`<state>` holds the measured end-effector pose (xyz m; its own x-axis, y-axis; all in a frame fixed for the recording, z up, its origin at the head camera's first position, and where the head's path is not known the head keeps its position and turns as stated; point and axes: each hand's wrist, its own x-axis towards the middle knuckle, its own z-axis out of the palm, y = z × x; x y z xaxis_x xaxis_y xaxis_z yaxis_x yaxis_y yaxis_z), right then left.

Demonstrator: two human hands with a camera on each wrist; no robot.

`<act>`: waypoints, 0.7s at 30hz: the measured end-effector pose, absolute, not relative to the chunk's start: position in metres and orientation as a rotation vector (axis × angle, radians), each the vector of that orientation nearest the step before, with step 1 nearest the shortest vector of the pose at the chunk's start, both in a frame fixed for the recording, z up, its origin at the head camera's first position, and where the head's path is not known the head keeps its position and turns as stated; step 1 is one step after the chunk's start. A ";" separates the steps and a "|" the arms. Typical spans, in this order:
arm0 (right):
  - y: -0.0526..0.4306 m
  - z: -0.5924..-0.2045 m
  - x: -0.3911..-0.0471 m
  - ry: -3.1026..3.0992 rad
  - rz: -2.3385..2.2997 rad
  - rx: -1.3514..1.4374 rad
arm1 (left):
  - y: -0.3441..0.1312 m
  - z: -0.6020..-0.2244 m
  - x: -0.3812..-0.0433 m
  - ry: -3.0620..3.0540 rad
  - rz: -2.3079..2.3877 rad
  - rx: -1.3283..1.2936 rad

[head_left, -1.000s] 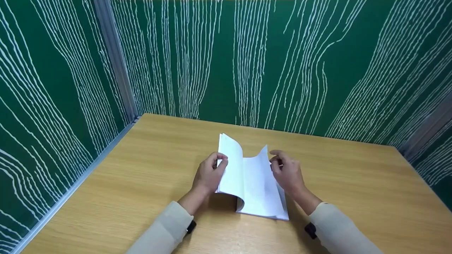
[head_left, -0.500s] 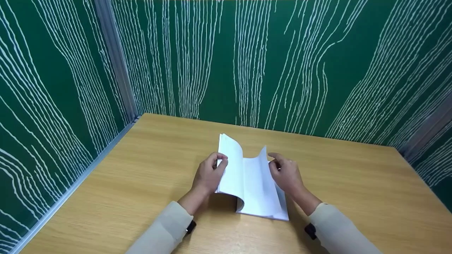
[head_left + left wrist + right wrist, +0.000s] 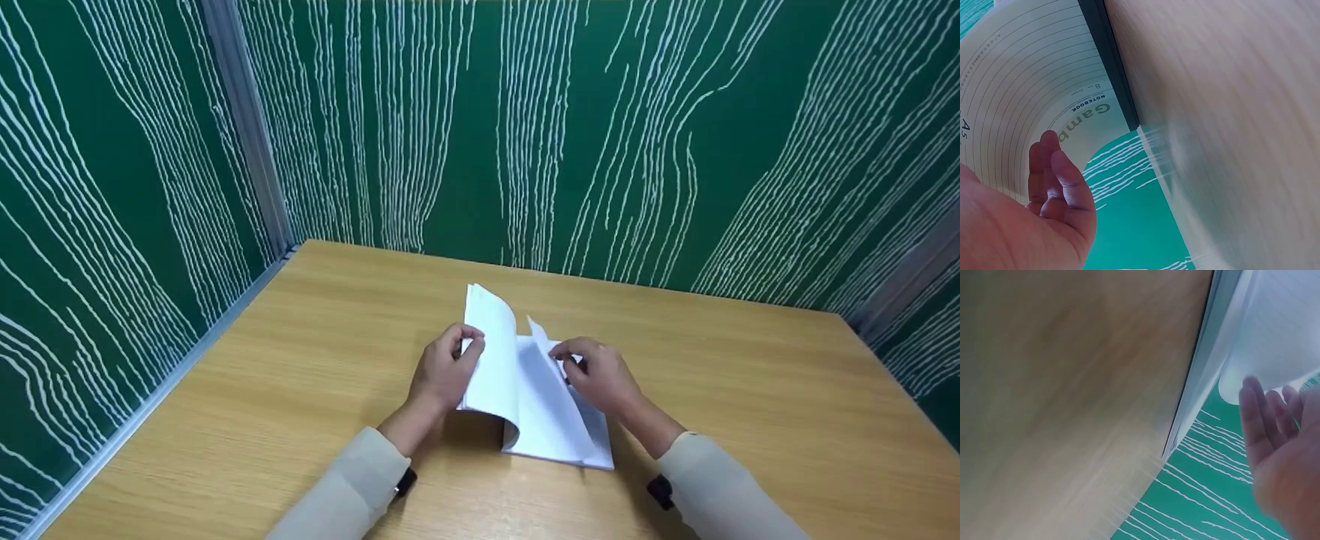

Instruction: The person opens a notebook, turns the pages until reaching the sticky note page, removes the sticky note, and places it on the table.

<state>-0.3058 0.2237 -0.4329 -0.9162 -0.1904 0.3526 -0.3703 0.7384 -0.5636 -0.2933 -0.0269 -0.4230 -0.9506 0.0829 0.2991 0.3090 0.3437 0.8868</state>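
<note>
An A5 notebook (image 3: 493, 352) lies open on the wooden table (image 3: 337, 322). In the left wrist view its lined cover (image 3: 1067, 62) bears the word "NOTEBOOK", beside a black spine (image 3: 1107, 62). My left hand (image 3: 446, 367) grips the cover and a bundle of turned pages, thumb on top and fingers behind. Those pages stand raised and bowed to the left. On the right half, my right hand (image 3: 602, 373) pinches the outer edge of a single page (image 3: 545, 343), which curls up and leftward. The right wrist view shows its fingers (image 3: 1255, 419) beside white pages (image 3: 1286, 326).
Green wall panels (image 3: 465, 150) with wavy white lines surround the table at the back and sides. A grey metal post (image 3: 251, 127) stands at the back left corner. Dark wrist devices (image 3: 406, 482) show below both sleeves.
My right hand has come in from beside the page and moved left, carrying the page's outer edge leftward with it. The left hand and its bundle of pages stay put.
</note>
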 end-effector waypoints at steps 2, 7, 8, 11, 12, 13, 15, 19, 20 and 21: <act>0.223 -0.433 -0.306 -2.697 0.932 0.478 | -0.027 -0.423 -0.294 -2.400 -1.652 -0.354; 0.223 -0.435 -0.306 -2.724 0.950 0.585 | -0.027 -0.423 -0.294 -2.399 -1.643 -0.350; 0.224 -0.435 -0.306 -2.726 0.954 0.605 | -0.027 -0.423 -0.293 -2.399 -1.643 -0.351; 0.223 -0.435 -0.305 -2.756 0.983 0.627 | -0.026 -0.423 -0.293 -2.410 -1.641 -0.342; 0.224 -0.435 -0.304 -2.767 0.997 0.632 | -0.026 -0.423 -0.293 -2.414 -1.641 -0.334; 0.224 -0.435 -0.304 -2.777 1.011 0.636 | -0.026 -0.423 -0.293 -2.417 -1.643 -0.329; 0.224 -0.434 -0.303 -2.791 1.032 0.657 | -0.026 -0.423 -0.293 -2.420 -1.649 -0.322; 0.226 -0.435 -0.303 -2.782 1.045 0.759 | -0.026 -0.422 -0.292 -2.424 -1.666 -0.310; 0.226 -0.434 -0.303 -2.779 1.039 0.785 | -0.026 -0.421 -0.292 -2.428 -1.668 -0.307; 0.225 -0.434 -0.303 -2.779 1.030 0.805 | -0.026 -0.421 -0.292 -2.434 -1.669 -0.301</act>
